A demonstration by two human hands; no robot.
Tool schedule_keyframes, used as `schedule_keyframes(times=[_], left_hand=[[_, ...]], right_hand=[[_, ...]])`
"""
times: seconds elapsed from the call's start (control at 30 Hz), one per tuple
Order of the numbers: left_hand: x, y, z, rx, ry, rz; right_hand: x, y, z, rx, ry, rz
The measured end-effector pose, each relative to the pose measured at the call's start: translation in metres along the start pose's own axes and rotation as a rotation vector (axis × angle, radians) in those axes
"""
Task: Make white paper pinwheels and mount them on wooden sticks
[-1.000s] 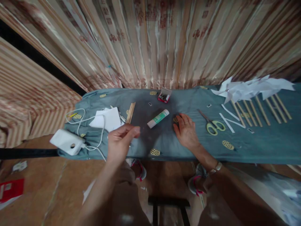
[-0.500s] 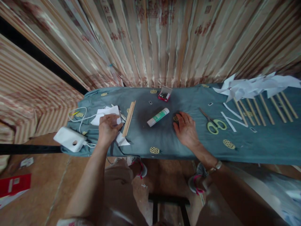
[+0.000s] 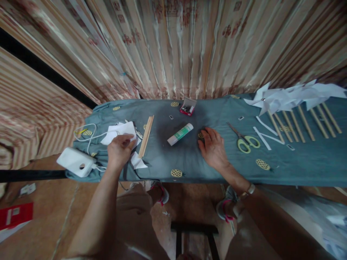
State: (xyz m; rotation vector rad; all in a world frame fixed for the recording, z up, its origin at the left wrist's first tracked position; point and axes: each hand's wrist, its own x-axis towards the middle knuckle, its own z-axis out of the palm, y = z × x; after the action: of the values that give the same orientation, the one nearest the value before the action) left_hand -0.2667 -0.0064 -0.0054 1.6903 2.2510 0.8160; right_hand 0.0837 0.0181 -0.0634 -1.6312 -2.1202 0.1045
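At the left, white paper pieces (image 3: 120, 129) lie stacked on the cloth. My left hand (image 3: 119, 150) is over their near edge, its fingers bent and thumb tip near the fingertips; whatever is between them is too small to make out. Just to its right lie several thin wooden sticks (image 3: 146, 136) in a bundle, with a folded paper scrap (image 3: 138, 161) by their near end. My right hand (image 3: 213, 148) rests flat and open on the cloth, holding nothing. Between the hands lies a glue stick (image 3: 180, 134), capped and slanted.
Green-handled scissors (image 3: 244, 140) and paper strips (image 3: 262, 138) lie right of my right hand. Several paper pinwheels (image 3: 295, 96) on sticks line the far right. An open red box of small metal pieces (image 3: 187, 107) sits at the back. A white power bank (image 3: 77, 161) with a cable is at the left edge.
My left hand has shifted slightly left and toward me along the paper stack's edge. My right hand stays put on the cloth. The whole view has shifted a little.
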Motion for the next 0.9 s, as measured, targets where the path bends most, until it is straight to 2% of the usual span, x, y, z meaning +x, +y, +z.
schedule_keyframes(times=[0.13, 0.33, 0.9], left_hand=[[0.0, 0.0005, 0.0001, 0.082, 0.021, 0.071], [0.0006, 0.0003, 0.0003, 0.169, 0.079, 0.073], [0.0008, 0.0076, -0.0047, 0.083, 0.126, -0.079]], right_hand=[[-0.0002, -0.0001, 0.0004, 0.004, 0.004, -0.001], [-0.0003, 0.0004, 0.0002, 0.002, 0.017, -0.004], [0.0, -0.0002, -0.0003, -0.004, 0.008, 0.001]])
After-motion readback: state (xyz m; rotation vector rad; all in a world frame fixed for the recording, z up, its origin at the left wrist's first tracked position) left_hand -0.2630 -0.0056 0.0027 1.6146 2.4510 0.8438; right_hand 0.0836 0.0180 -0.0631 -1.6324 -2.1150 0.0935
